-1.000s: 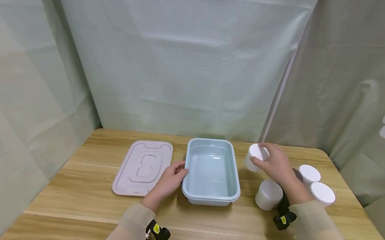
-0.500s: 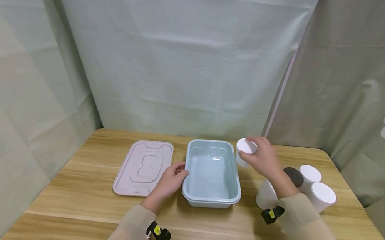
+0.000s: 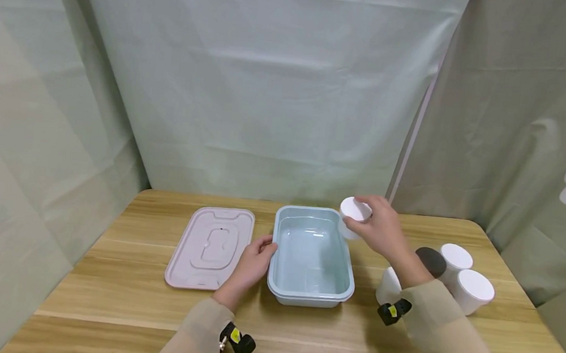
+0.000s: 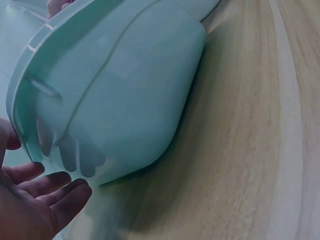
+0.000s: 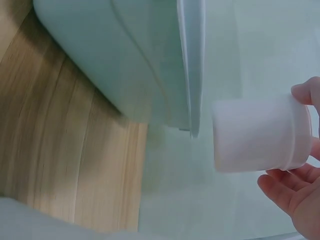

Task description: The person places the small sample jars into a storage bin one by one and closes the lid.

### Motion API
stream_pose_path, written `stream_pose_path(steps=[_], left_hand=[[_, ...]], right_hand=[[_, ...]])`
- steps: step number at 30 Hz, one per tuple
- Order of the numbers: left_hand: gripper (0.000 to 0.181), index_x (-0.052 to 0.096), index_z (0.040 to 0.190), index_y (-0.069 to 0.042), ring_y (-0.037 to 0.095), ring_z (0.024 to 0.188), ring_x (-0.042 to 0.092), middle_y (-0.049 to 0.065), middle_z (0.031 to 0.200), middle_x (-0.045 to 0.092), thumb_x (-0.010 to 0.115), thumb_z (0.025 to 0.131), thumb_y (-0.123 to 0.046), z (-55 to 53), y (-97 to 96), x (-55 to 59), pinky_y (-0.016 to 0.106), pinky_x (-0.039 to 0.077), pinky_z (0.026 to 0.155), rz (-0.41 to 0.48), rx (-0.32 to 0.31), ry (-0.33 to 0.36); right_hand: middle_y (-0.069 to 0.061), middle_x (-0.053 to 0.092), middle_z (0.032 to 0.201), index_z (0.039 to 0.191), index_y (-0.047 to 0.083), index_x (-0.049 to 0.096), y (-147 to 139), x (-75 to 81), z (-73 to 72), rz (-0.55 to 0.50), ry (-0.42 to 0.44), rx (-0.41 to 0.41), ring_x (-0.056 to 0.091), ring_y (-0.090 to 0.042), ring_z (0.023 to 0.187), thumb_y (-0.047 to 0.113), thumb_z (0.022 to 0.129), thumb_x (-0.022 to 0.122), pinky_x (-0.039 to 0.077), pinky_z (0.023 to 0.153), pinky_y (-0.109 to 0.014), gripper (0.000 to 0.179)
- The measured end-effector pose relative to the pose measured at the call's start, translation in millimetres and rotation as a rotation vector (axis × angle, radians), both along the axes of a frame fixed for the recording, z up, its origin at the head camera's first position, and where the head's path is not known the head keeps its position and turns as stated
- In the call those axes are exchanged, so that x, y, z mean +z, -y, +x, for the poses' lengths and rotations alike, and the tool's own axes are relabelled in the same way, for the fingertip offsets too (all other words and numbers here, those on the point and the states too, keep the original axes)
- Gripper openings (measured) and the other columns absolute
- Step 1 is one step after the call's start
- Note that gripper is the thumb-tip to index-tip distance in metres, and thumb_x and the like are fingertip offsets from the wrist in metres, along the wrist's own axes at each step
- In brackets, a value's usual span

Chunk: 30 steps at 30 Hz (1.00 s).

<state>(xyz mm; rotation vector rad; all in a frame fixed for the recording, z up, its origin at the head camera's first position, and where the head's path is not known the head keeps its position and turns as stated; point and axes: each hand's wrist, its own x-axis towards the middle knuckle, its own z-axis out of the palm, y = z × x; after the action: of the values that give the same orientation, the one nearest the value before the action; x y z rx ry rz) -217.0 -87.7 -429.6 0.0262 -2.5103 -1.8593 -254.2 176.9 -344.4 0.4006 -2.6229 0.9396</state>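
My right hand (image 3: 380,227) grips a round white lidded jar (image 3: 351,228) by its top, thumb on one side and fingers on the other. In the right wrist view, the jar (image 5: 260,135) hangs above the rim of the light blue plastic bin, a little outside its wall (image 5: 135,65). The bin (image 3: 308,301) stands on the table with its open top up and nothing inside. At its left side, my left hand (image 3: 253,262) holds the rim, the thumb over the edge and the fingertips against the outer wall (image 4: 130,100).
A pale pinkish rectangular lid (image 3: 211,249) lies flat left of the bin. Right of it stand a dark-topped jar (image 3: 430,262), two white jars (image 3: 456,255) and another white jar (image 3: 387,288) partly hidden by the right wrist. Hanging cloth (image 3: 268,112) closes off the table's back.
My right hand has carried the white jar leftward and upward from beside the bin to over its far right rim. My left hand stays at the bin's left edge.
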Motion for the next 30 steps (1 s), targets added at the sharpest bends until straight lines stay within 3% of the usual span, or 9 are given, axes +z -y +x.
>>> stream_pose_path(steps=[14, 30], left_hand=[[0.040, 0.053, 0.127, 0.004, 0.025, 0.104, 0.060, 0.021, 0.118, 0.062, 0.051, 0.095, -0.019, -1.3, -2.4, -2.6, 0.037, 0.050, 0.092, 0.102, 0.031, 0.031], [0.038, 0.054, 0.127, 0.002, 0.025, 0.106, 0.059, 0.021, 0.120, 0.061, 0.051, 0.094, -0.018, -0.6, -5.3, -6.1, 0.038, 0.049, 0.093, 0.138, 0.041, 0.042]], right_hand=[[-0.021, 0.053, 0.122, 0.119, 0.000, 0.059, 27.5, -7.2, -2.1, -0.063, 0.011, 0.090, 0.053, -0.032, 0.103, 0.026, 0.079, 0.075, 0.055, 0.074, -0.042, 0.050], [-0.016, 0.060, 0.115, 0.113, 0.002, 0.063, 52.9, -43.2, -7.1, -0.094, -0.028, 0.198, 0.057, -0.027, 0.097, 0.022, 0.077, 0.078, 0.054, 0.073, -0.034, 0.045]])
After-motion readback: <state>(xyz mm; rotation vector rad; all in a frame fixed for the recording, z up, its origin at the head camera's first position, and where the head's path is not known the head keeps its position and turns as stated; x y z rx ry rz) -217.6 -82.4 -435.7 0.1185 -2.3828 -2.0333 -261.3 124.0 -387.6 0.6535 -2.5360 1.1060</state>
